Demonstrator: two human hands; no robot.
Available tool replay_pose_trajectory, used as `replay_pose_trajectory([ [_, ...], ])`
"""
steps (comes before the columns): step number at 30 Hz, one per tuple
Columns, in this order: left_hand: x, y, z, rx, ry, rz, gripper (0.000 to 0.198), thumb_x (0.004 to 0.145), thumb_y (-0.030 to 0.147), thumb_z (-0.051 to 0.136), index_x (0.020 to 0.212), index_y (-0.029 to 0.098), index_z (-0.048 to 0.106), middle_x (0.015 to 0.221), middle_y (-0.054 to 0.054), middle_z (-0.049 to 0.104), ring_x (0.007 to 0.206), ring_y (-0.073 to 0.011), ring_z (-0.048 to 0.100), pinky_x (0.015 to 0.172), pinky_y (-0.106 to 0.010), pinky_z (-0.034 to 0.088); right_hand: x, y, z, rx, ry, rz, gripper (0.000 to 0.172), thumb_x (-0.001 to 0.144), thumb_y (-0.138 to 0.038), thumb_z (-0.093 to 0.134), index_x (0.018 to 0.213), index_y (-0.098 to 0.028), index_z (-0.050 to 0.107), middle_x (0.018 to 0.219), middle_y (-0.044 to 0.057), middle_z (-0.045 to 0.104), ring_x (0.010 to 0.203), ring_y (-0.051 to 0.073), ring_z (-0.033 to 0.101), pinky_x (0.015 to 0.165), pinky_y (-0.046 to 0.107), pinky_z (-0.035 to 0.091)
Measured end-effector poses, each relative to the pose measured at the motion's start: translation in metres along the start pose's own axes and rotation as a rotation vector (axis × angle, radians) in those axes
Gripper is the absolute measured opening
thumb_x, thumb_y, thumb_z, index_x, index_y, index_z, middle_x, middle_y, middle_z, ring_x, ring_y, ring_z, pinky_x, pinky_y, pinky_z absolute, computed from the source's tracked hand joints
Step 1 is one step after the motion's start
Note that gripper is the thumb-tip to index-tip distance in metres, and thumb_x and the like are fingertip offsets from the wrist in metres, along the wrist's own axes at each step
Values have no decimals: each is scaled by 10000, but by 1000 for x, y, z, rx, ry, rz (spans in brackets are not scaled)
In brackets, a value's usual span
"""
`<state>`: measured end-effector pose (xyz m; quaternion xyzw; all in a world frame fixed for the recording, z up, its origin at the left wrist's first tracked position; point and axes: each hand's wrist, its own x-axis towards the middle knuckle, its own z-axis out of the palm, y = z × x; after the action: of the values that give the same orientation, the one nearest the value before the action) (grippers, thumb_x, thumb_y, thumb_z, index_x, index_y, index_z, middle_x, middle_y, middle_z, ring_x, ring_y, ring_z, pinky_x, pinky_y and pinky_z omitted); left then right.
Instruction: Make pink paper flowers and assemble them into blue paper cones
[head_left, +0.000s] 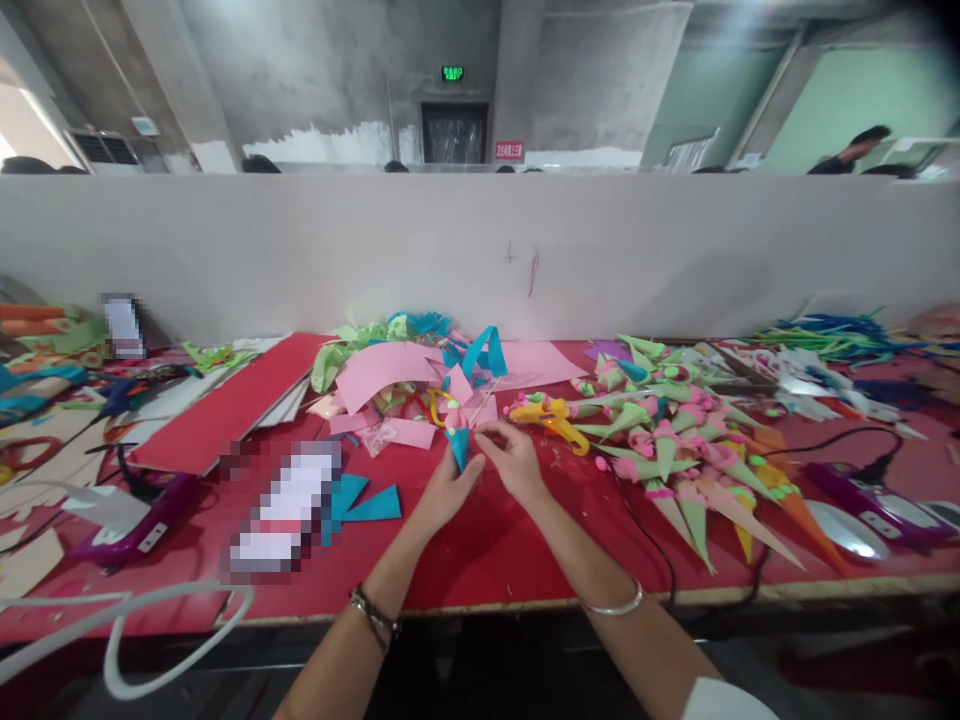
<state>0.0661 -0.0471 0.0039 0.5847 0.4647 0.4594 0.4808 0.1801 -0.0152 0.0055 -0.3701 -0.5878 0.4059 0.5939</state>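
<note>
Left hand gripping blue cone, pink pieces at its mouth, right hand beside it, grip unclear

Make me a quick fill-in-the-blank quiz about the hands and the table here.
1. The left hand holds a cone coloured ____.
2. The yellow glue gun lies to the ____ of both hands.
3. The bangle on the right forearm is ____.
4. The tabletop is coloured ____.

Missing words: blue; right; silver; red.
</note>
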Motion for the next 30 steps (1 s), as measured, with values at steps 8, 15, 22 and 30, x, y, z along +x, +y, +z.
replay_pose_trajectory([
  [8, 2, 1, 3, -56, 13, -108, 552, 721, 650, 332, 926, 148, 437, 493, 62, 376, 410, -75, 326, 410, -220, 246, 1, 4, 1, 53, 14, 1, 161, 688, -250, 570, 832, -189, 609, 807, 21, 628, 773, 151, 576, 728, 282, 458],
  [15, 4, -6, 4, -75, 2, -118, 468, 722, 620, 382, 800, 161, 432, 499, 64, 399, 421, -61, 342, 411, -214, 242, 2, 5, -1, 33, -5, 12, 120, 672, -272, 578, 748, -191, 622, 762, 17, 643, 754, 162, 587, 728, 303, 463],
  [22, 15, -14, -6, -117, -137, -131, 449, 646, 585, 524, 676, 144, 447, 462, 72, 397, 379, -30, 300, 396, -199, 219, 4, 10, -2, 36, -6, 29, 148, 670, -277, 572, 776, -188, 624, 763, 15, 647, 727, 156, 589, 704, 298, 468],
  [30, 18, -23, -14, -171, -189, -76, 501, 683, 535, 518, 967, 129, 448, 581, 33, 535, 390, -22, 317, 422, -190, 241, 3, 6, -3, 33, -26, -24, 120, 671, -283, 587, 736, -186, 616, 748, 6, 624, 736, 147, 575, 721, 286, 453],
])
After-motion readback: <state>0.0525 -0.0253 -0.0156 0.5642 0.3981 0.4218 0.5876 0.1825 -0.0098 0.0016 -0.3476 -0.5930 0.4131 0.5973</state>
